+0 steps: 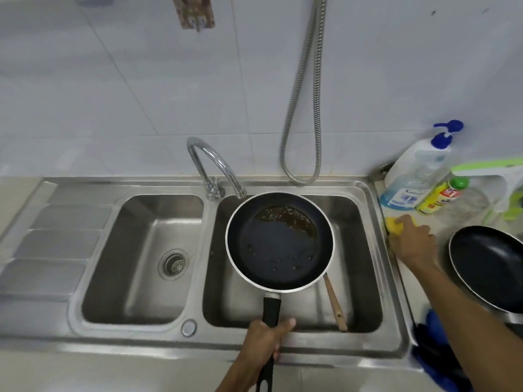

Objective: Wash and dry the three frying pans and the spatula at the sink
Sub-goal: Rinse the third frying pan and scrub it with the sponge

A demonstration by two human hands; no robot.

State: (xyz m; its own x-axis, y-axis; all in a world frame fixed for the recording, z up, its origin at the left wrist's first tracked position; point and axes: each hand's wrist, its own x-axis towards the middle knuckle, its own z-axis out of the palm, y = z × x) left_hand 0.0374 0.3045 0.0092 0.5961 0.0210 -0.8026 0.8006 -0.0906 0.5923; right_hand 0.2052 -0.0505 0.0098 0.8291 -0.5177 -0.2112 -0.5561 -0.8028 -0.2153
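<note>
We take the tap (215,165) at the back rim of the sink (311,343) as our mark. Just in front of its spout we hold the frying pan (280,241) over the basin on the tap's right. Our left hand (266,335) grips the black handle, its fingers wrapped round it with the thumb lying along the side. The pan sits roughly level, and a brown greasy patch lies on the part of its dark inside nearest the tap.

Under the pan, in that same basin, lies the spatula (335,304). Only its wooden handle shows, running from beneath the pan's rim toward the front wall of the basin.

To the right of the tap, just past the sink's rim, our right hand (413,241) rests on a yellow sponge (392,223) on the bench (113,372) — the fingers curl over it and hold it. Further right of the tap and nearer to us, a second pan (489,267) stands on the bench, dark inside and partly cut off by the picture's edge.

Behind the sponge stand a pump bottle (410,176) with a blue top and a yellow bottle (441,195) with a green cap. A blue cloth (435,349) lies under our right forearm.

Left of the tap the other basin shows its drain (174,263) — a metal hose (305,108) hangs on the wall to the tap's right.
</note>
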